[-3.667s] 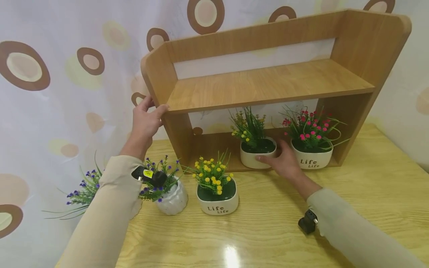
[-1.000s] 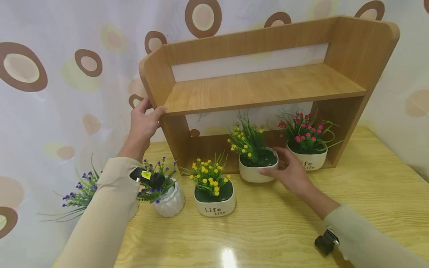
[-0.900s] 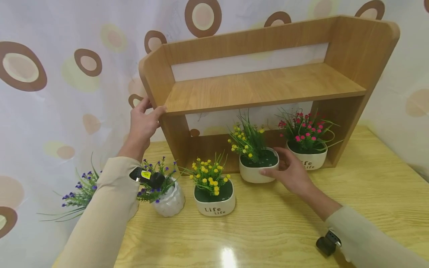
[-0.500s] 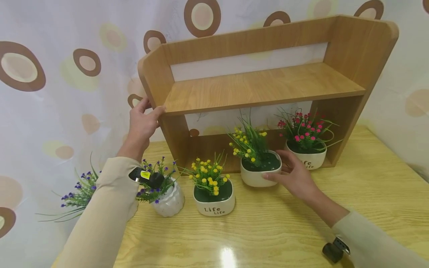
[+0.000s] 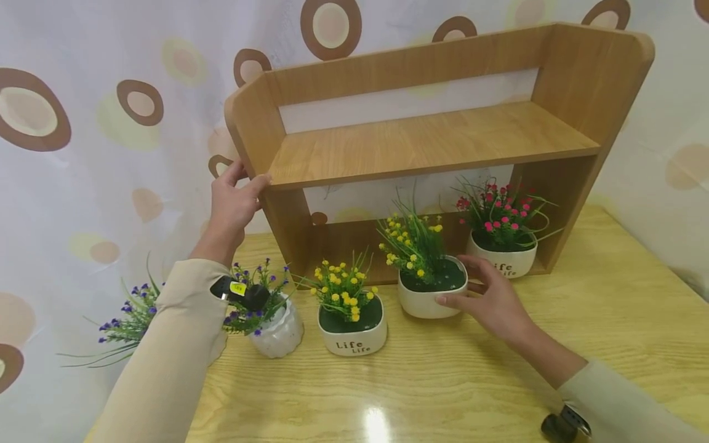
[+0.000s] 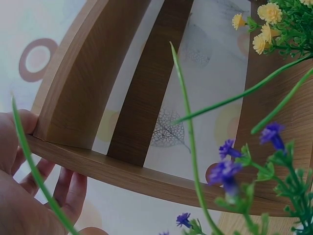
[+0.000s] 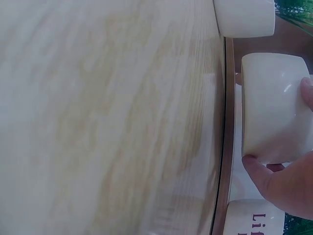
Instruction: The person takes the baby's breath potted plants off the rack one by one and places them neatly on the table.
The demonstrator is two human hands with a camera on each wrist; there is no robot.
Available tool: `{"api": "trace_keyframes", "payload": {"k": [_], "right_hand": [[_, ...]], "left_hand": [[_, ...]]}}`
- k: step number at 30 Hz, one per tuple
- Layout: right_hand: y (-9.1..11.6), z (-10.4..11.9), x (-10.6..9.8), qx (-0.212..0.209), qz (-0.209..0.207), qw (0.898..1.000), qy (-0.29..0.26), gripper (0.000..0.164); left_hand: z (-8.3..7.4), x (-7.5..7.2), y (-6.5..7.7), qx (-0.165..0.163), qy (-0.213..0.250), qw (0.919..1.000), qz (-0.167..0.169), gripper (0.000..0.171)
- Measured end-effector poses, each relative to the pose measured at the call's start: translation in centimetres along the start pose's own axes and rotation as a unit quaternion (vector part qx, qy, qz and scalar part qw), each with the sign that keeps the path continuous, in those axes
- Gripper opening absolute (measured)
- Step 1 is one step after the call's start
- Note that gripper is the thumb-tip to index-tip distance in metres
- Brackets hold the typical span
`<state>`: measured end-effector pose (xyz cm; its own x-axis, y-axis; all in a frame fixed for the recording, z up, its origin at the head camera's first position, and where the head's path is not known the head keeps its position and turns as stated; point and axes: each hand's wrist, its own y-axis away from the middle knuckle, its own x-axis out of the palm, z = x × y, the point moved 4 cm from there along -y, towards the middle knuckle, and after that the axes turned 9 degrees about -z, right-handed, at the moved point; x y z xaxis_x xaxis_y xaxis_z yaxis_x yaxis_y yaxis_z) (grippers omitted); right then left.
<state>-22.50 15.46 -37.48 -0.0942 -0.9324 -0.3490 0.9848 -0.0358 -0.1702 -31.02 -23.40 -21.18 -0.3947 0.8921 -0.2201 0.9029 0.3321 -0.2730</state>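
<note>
My right hand (image 5: 495, 301) grips a white oval flowerpot (image 5: 423, 303) by its right side, thumb on the front wall and fingers behind. Yellow flowers and tall grass rise from its dark green filling. This pot is in front of the shelf's lower front edge; the right wrist view shows its smooth outer wall (image 7: 276, 107). At the left, my left hand (image 5: 229, 206) holds the side panel of the wooden two-tier shelf (image 5: 432, 144), thumb at the front edge where the middle board meets it. The left wrist view shows the fingers (image 6: 73, 193) behind that panel.
A white pot with pink flowers (image 5: 504, 261) stands in the shelf's lower right. On the wooden table (image 5: 443, 394), a "Life" pot with yellow flowers (image 5: 354, 341) stands before the shelf. A ribbed pot with purple flowers (image 5: 280, 332) is left of it; more purple flowers (image 5: 130, 317) are partly behind my left sleeve.
My right hand has brought the held flowerpot forward out of the shelf's lower tier, toward me and slightly right. My left hand keeps its hold on the shelf panel.
</note>
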Motion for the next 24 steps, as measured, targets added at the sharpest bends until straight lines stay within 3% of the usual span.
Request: {"api": "trace_keyframes", "payload": {"k": [12,24], "right_hand": [[1.4,1.4,-0.3,0.029,0.005,1.0,-0.006,0.093],[2.4,1.5,-0.8,0.039,0.012,0.999,-0.011,0.092]], "left_hand": [[-0.3,-0.3,-0.7,-0.011,-0.001,0.9999,0.011,0.054],[-0.3,-0.3,-0.7,-0.011,0.002,0.9999,0.009,0.054]]}}
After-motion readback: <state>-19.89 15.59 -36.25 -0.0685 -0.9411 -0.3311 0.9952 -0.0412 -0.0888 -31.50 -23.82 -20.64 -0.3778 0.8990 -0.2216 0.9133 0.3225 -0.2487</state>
